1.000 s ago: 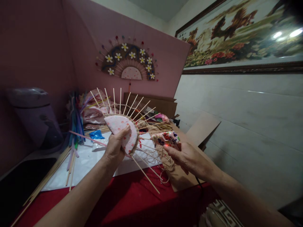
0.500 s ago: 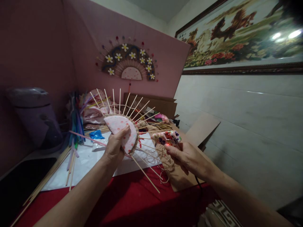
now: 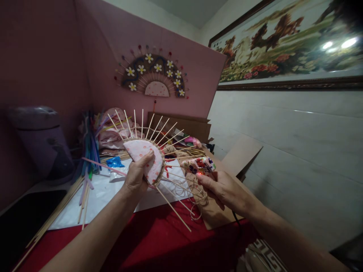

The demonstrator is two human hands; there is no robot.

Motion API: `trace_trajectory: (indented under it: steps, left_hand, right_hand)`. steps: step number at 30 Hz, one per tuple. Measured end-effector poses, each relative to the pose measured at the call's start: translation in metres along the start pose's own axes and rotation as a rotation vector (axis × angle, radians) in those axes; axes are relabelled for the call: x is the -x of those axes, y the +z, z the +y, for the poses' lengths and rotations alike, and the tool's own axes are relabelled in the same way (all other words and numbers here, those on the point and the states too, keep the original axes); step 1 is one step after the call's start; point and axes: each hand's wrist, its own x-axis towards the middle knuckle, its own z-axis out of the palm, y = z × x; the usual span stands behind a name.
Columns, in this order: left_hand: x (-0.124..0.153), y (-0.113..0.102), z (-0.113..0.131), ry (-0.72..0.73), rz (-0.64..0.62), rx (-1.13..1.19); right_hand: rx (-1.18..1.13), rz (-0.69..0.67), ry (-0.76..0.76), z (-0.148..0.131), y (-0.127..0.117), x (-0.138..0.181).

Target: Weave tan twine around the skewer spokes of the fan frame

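Note:
My left hand [image 3: 136,177] is closed on a half-round pink dotted fabric piece [image 3: 144,156] edged with twine, from which several thin wooden sticks [image 3: 159,130] fan outward. My right hand [image 3: 224,189] grips a glue gun [image 3: 198,165] wrapped in a flowered pattern, with a small red light lit. Its nozzle end points left at the sticks on the fan's right side. Loose twine [image 3: 195,194] hangs below the fan, between both hands.
A finished flowered fan [image 3: 154,75] hangs on the pink wall. On the red table [image 3: 159,241] lie white paper [image 3: 104,192], loose sticks [image 3: 56,213], coloured pipe cleaners [image 3: 90,147], cardboard [image 3: 241,155] and a grey appliance [image 3: 42,139] at left. A framed picture [image 3: 283,45] hangs at right.
Both hands hold the same grips. The fan and glue gun have shifted slightly left and a little lower in view.

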Motion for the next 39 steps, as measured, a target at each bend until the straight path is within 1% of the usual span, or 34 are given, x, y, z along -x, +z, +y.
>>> trace_trajectory:
  steps: [5,10,15,19,21,23,25,29,31,33,34,36,39]
  left_hand:
    - [0.001,0.001,0.001,0.011,0.007,0.010]
    - [0.001,0.002,0.001,-0.004,0.012,-0.006]
    - [0.000,0.001,0.000,-0.018,-0.008,0.013]
    - [-0.001,0.001,0.001,-0.030,-0.001,0.011]
    - [-0.002,0.001,0.001,-0.040,0.006,0.005]
    - [-0.002,0.000,0.001,-0.045,0.014,0.000]
    - [-0.003,-0.001,0.001,-0.057,0.009,0.000]
    - [-0.004,-0.001,0.001,-0.053,0.007,0.017]
    - [-0.005,0.000,0.002,-0.042,0.011,0.030]
    - [-0.004,0.001,0.003,-0.041,0.013,0.046]
    - [-0.004,0.001,0.004,-0.039,0.016,0.055]
    - [-0.004,0.002,0.006,-0.035,0.022,0.071]
    - [-0.006,0.002,0.006,-0.007,0.032,0.078]
  right_hand:
    - [0.012,-0.018,0.014,-0.001,0.000,-0.001]
    - [-0.009,-0.007,-0.013,-0.004,0.000,-0.002]
    - [-0.056,0.029,-0.035,0.000,0.000,-0.003]
    - [-0.096,-0.007,-0.027,0.006,-0.001,-0.006]
    - [-0.161,-0.002,-0.060,0.006,-0.002,-0.006]
    - [-0.250,0.048,-0.110,0.004,-0.004,-0.005]
    - [-0.331,0.132,-0.145,-0.002,-0.008,-0.003]
    - [-0.445,0.356,-0.217,-0.010,-0.024,-0.001]
    - [-0.464,0.465,-0.247,-0.006,-0.035,-0.004]
    - [-0.401,0.536,-0.220,0.008,-0.045,-0.010]
    - [-0.333,0.547,-0.183,0.019,-0.051,-0.014]
    - [-0.098,0.516,-0.085,0.046,-0.058,-0.021]
    - [0.261,0.428,-0.009,0.089,-0.063,-0.026]
